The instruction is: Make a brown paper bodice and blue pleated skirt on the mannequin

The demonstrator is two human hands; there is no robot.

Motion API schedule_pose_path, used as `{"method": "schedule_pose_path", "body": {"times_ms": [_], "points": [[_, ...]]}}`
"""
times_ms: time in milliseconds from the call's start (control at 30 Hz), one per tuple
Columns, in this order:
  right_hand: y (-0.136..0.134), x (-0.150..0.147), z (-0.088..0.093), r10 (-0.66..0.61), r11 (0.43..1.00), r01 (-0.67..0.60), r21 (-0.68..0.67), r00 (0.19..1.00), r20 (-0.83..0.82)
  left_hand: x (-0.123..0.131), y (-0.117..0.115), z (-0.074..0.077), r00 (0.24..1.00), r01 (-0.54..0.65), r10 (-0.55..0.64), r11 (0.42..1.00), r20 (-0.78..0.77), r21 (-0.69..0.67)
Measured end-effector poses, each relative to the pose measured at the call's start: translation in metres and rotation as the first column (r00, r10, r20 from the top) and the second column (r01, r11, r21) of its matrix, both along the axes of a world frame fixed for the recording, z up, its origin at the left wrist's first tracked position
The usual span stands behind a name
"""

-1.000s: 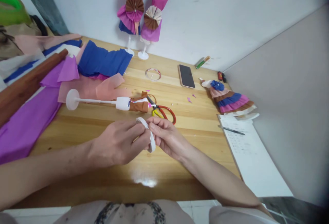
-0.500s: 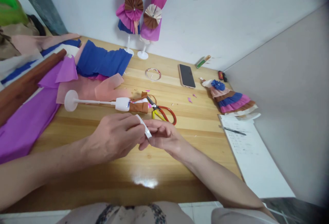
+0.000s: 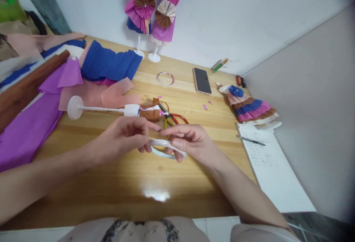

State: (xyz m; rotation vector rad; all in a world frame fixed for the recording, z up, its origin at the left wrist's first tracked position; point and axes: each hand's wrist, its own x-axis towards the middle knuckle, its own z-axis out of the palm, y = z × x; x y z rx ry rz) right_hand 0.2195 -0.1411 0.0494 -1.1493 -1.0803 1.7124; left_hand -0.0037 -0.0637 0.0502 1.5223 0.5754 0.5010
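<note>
The left hand (image 3: 124,138) is pinching one side of a white tape roll (image 3: 166,145) with its fingers curled in and its index fingertip reaching across; the right hand (image 3: 192,142) is gripping the opposite side, fingers bent under the rim; the two index tips are nearly meeting above it. The roll is lying almost flat between them, raised just above the wooden table (image 3: 138,190); a grip from both sides is probably keeping the loose ring steady.

At 12 o'clock from the hands, red-handled scissors (image 3: 177,118) are lying close; at 11 o'clock a white doll stand (image 3: 111,109) is lying on its side, brown paper wrapped on its body; both are crowding the space just beyond the fingers. Crepe sheets (image 3: 24,131) are spreading from 9 to 10 o'clock; a phone (image 3: 201,80) is resting at 1 o'clock, a paper dress (image 3: 248,106) at 2 o'clock, a notepad (image 3: 266,160) at 3 o'clock.
</note>
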Motion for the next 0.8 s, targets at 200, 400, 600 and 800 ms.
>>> {"method": "schedule_pose_path", "body": {"times_ms": [200,400,600,800], "points": [[0.009,0.007,-0.004,-0.008,0.989,-0.016,0.144,0.985,0.17,-0.001,0.002,-0.014,0.995,0.1,-0.093,0.883,0.037,-0.459],[0.022,0.031,-0.013,-0.059,0.982,-0.03,0.185,0.886,0.459,0.0,0.001,-0.017,0.996,0.089,-0.068,0.812,0.058,-0.576],[0.03,0.037,-0.026,-0.145,0.966,-0.133,0.223,0.438,0.887,0.002,0.001,-0.022,0.997,0.067,-0.032,0.772,0.066,-0.632],[0.031,0.035,-0.027,-0.135,0.965,-0.191,0.182,0.233,0.963,0.002,0.001,-0.02,0.995,0.039,0.035,0.714,0.091,-0.699]]}}
